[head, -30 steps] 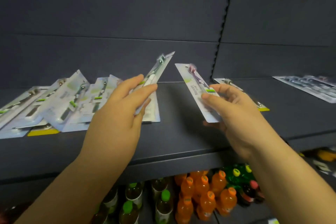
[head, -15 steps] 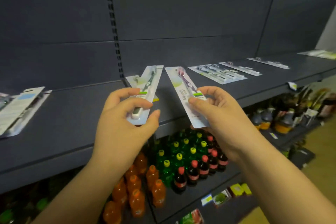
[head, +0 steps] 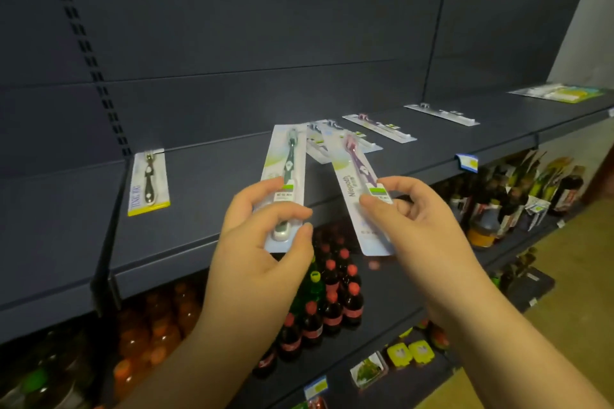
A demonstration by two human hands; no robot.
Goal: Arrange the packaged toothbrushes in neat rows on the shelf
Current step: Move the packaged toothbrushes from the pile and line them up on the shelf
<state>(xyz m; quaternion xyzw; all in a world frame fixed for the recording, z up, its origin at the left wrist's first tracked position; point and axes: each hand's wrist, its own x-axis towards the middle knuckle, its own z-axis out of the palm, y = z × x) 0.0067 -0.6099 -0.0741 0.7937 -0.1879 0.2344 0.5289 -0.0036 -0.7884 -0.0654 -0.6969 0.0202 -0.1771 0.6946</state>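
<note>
Head view: left hand [head: 262,242] pinching green toothbrush pack [head: 285,183], right hand [head: 415,226] pinching purple toothbrush pack [head: 357,189], both raised above shelf [head: 199,209] front edge. Probably light, stiff, slick; best gripped low, by card edges.

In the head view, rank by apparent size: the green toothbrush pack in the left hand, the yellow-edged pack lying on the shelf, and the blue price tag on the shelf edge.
1. Green toothbrush pack, though it is nearest the camera.
2. Yellow-edged pack, clearly smaller in view; true size unsure.
3. Blue price tag, smallest.
</note>
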